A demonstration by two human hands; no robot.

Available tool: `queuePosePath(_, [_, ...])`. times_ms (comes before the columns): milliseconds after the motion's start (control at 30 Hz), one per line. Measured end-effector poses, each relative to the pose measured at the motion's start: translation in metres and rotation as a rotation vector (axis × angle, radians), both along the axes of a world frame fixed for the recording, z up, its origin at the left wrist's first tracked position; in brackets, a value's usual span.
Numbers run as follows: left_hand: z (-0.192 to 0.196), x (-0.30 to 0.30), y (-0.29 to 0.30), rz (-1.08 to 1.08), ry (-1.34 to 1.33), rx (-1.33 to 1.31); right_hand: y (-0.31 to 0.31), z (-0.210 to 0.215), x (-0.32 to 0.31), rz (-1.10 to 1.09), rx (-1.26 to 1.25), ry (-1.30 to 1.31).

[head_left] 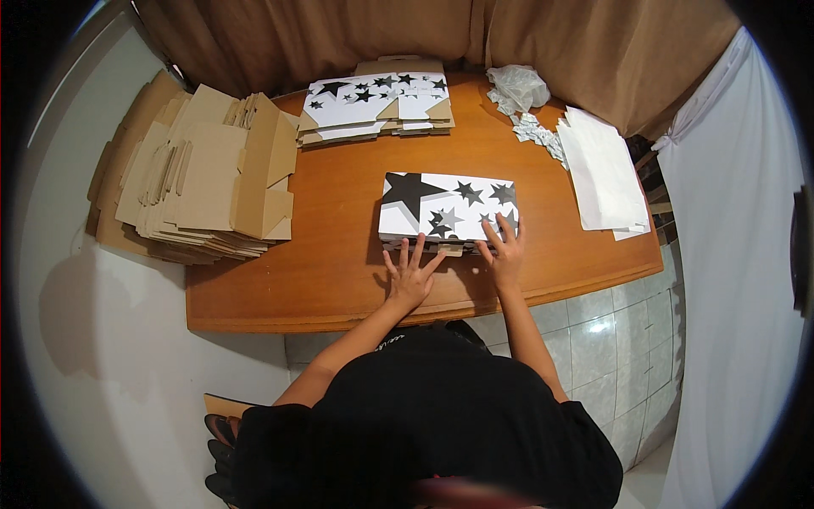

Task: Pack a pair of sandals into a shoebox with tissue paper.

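Note:
A white cardboard box (435, 222) printed with black and grey stars lies in front of me on the wooden table, its lid down. Along its near side, a small brown cardboard tab (451, 250) pokes out. My left hand (410, 281) rests against that near side, fingers spread and touching the box's edge. At the near right corner is my right hand (506, 251), its fingers apart and reaching onto the lid. Neither hand is wrapped around anything.
Stacked flattened brown cardboard (199, 174) fills the table's left end. Folded star-printed boxes (373, 102) lie at the back. A clear plastic bag (519, 87), small white packets (540, 136) and white paper sheets (604, 174) sit on the right. The wooden table (339, 246) has a curved near edge.

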State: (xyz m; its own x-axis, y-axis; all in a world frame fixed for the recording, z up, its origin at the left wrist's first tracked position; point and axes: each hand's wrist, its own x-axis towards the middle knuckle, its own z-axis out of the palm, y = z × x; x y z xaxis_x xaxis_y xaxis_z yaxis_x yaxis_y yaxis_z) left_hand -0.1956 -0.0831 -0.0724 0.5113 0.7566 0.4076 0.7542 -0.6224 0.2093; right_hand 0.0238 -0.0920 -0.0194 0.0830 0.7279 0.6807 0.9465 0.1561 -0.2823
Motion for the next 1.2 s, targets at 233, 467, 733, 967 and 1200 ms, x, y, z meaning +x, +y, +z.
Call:
queuePosePath(233, [0.021, -0.008, 0.025, 0.154, -0.278, 0.098, 0.002, -0.003, 0.001, 0.035, 0.031, 0.043])
queuePosePath(467, [0.037, -0.007, 0.047, 0.187, -0.628, -0.129, 0.001, -0.003, 0.000, 0.020, 0.029, 0.040])
queuePosePath(733, [0.037, 0.003, 0.032, 0.305, -0.364, -0.039, -0.010, -0.020, -0.017, -0.154, -0.125, 0.036])
queuePosePath(967, [0.016, -0.005, 0.040, 0.173, -0.363, 0.068, -0.004, -0.015, -0.035, 0.120, 0.103, 0.044])
queuePosePath(1200, [0.017, -0.004, 0.040, 0.173, -0.361, 0.056, 0.003, -0.010, -0.043, 0.205, 0.109, 0.007])
